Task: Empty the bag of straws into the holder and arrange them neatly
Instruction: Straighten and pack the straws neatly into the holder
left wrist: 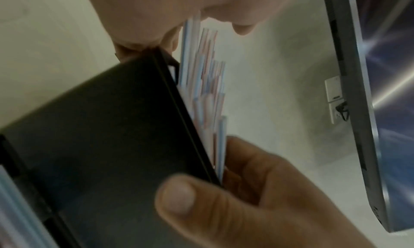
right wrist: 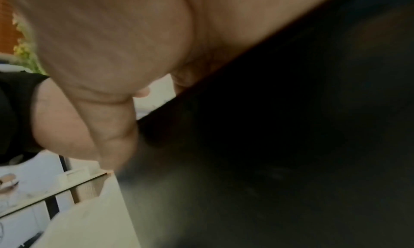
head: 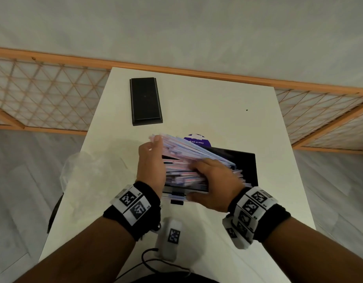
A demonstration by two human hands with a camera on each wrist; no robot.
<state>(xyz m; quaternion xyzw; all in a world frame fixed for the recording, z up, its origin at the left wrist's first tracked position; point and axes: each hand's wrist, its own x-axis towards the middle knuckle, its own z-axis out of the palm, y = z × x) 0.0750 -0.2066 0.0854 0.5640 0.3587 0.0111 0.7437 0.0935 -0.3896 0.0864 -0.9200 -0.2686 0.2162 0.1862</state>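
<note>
A loose pile of pink, blue and white striped straws (head: 188,152) lies in the black holder (head: 246,166) in the middle of the white table (head: 217,103). My left hand (head: 151,166) stands on edge with straight fingers against the straws' left ends. The left wrist view shows the straws (left wrist: 208,85) sticking out past the holder (left wrist: 112,127), with the left thumb on its wall. My right hand (head: 213,180) lies on top of the pile, fingers bent over the straws and thumb along the holder's front wall. The empty clear bag (head: 84,176) lies crumpled at the left table edge.
A flat black lid (head: 145,101) lies at the back left of the table. A purple round sticker (head: 197,139) shows behind the holder. A white tagged device (head: 170,240) with a black cable sits near the front edge. A wooden lattice screen (head: 43,88) runs behind the table.
</note>
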